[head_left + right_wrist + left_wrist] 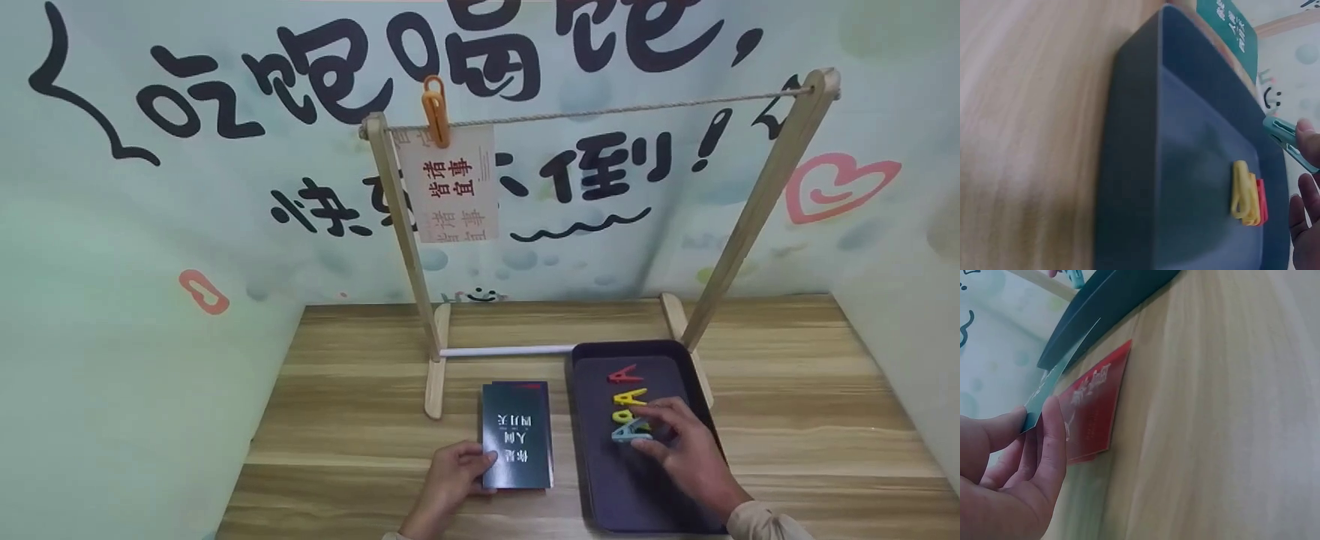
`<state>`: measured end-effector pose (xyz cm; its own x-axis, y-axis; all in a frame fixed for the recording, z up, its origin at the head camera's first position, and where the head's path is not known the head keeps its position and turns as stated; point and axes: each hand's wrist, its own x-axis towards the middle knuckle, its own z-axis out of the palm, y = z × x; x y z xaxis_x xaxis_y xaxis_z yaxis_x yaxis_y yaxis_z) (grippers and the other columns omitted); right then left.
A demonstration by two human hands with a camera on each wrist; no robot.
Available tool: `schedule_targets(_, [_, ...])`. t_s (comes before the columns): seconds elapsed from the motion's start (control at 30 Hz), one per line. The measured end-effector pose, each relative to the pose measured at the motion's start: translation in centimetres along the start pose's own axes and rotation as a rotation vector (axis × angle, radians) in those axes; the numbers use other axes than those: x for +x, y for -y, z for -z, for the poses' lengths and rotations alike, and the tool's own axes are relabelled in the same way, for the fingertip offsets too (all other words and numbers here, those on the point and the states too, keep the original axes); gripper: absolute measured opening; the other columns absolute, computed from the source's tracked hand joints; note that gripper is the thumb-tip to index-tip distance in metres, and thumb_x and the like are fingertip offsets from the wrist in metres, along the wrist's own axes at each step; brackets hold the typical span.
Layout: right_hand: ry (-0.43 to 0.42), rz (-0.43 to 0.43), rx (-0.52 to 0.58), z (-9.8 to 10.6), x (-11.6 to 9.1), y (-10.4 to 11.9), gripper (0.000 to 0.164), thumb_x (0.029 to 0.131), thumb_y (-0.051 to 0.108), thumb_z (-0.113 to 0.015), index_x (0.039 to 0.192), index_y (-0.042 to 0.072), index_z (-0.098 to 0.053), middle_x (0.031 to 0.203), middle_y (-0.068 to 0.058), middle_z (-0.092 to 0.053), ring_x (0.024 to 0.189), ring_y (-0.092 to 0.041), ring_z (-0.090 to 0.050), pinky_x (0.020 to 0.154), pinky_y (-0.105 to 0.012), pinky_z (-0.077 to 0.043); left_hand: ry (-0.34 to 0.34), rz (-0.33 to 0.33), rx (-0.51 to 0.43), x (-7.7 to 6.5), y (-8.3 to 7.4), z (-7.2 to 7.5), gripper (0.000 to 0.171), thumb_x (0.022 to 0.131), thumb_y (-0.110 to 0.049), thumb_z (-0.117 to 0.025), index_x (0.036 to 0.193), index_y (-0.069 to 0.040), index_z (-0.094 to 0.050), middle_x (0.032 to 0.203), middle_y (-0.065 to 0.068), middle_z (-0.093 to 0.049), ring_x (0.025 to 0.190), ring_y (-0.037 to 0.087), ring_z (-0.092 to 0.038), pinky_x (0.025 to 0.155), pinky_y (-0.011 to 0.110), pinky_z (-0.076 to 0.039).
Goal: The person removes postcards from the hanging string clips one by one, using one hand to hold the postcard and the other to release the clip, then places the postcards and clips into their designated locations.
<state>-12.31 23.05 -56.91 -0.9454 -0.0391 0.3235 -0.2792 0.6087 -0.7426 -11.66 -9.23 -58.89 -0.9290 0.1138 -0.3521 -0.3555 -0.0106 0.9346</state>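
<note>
My left hand (454, 476) pinches a dark green card with white lettering (517, 435) between thumb and fingers at its lower left edge. In the left wrist view, this card (1055, 382) is lifted above red cards (1095, 405) lying on the table. Over the dark tray (626, 499), my right hand (694, 457) pinches a light blue clothespin (628, 431). The right wrist view has that clothespin (1282, 131) raised between thumb and fingers. A red clothespin (624, 373), a yellow one (630, 397) and a yellow-green one (621, 415) lie in the tray.
Behind stands a wooden rack with a left post (405, 247), a right post (761, 206) and a rope (600, 112) across the top. An orange clothespin (436, 116) holds a pale printed card (457, 187) at the rope's left end. A white bar (510, 351) joins the feet.
</note>
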Motion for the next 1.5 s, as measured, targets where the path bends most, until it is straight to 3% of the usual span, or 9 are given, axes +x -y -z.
schedule_targets(0.33, [0.026, -0.025, -0.047, -0.7, -0.7, -2.2, 0.047, 0.060, 0.000, -0.082, 0.102, 0.014, -0.068, 0.094, 0.006, -0.058, 0.079, -0.009, -0.057, 0.068, -0.018, -0.049, -0.058, 0.024, 0.085, 0.1, 0.9, 0.2, 0.026, 0.083, -0.008, -0.065, 0.097, 0.012, -0.058, 0.083, 0.010, -0.067, 0.066, 0.012, -0.063, 0.056, 0.034, -0.058])
schedule_targets(0.47, [0.075, -0.036, -0.116, -0.6, -0.9, -2.8, 0.045, 0.063, 0.005, -0.082, 0.104, 0.015, -0.068, 0.094, 0.007, -0.058, 0.081, -0.007, -0.054, 0.069, -0.019, -0.047, -0.147, 0.025, 0.182, 0.2, 1.0, -0.1, 0.029, 0.081, -0.012, -0.067, 0.097, 0.010, -0.059, 0.082, 0.012, -0.068, 0.052, 0.016, -0.064, 0.050, 0.033, -0.056])
schedule_targets(0.6, [0.124, -0.024, -0.250, -0.5, -0.9, -3.1, 0.041, 0.064, 0.013, -0.083, 0.102, 0.017, -0.069, 0.093, 0.008, -0.059, 0.085, -0.007, -0.048, 0.073, -0.025, -0.045, -0.262, 0.039, 0.339, 0.0, 0.7, -0.5, 0.029, 0.078, -0.017, -0.071, 0.096, 0.004, -0.063, 0.080, 0.010, -0.069, 0.044, 0.016, -0.061, 0.044, 0.030, -0.054])
schedule_targets(0.73, [0.150, 0.022, -0.361, -0.4, -0.9, -3.3, 0.038, 0.062, 0.018, -0.084, 0.097, 0.017, -0.069, 0.090, 0.006, -0.059, 0.084, -0.010, -0.045, 0.073, -0.032, -0.039, -0.352, 0.060, 0.477, -0.2, 0.2, -1.0, 0.030, 0.076, -0.019, -0.072, 0.099, -0.001, -0.066, 0.081, 0.007, -0.069, 0.050, 0.013, -0.061, 0.045, 0.025, -0.052])
schedule_targets(0.93, [0.162, 0.084, -0.458, -0.3, -0.9, -3.5, 0.035, 0.059, 0.021, -0.085, 0.091, 0.018, -0.070, 0.093, 0.003, -0.054, 0.085, -0.016, -0.044, 0.072, -0.032, -0.034, -0.408, 0.087, 0.617, -0.3, -0.4, -1.9, 0.028, 0.077, -0.018, -0.071, 0.101, -0.005, -0.067, 0.083, 0.003, -0.067, 0.072, 0.012, -0.061, 0.060, 0.027, -0.050])
schedule_targets(1.2, [0.152, 0.092, -0.490, -0.2, -1.0, -3.9, 0.036, 0.059, 0.023, -0.085, 0.092, 0.017, -0.072, 0.090, 0.002, -0.050, 0.079, -0.016, -0.039, 0.068, -0.030, -0.031, -0.419, 0.126, 0.623, -0.3, -0.4, -2.3, 0.030, 0.079, -0.019, -0.070, 0.105, -0.005, -0.066, 0.088, 0.003, -0.068, 0.078, 0.013, -0.063, 0.067, 0.031, -0.052])
schedule_targets(1.5, [0.105, 0.107, -0.473, -0.3, -1.1, -4.1, 0.039, 0.057, 0.021, -0.086, 0.092, 0.015, -0.071, 0.091, 0.001, -0.051, 0.079, -0.017, -0.041, 0.067, -0.030, -0.031, -0.396, 0.072, 0.603, -0.4, -0.3, -2.1, 0.035, 0.079, -0.018, -0.069, 0.109, -0.002, -0.063, 0.091, 0.006, -0.069, 0.082, 0.016, -0.064, 0.068, 0.031, -0.053])
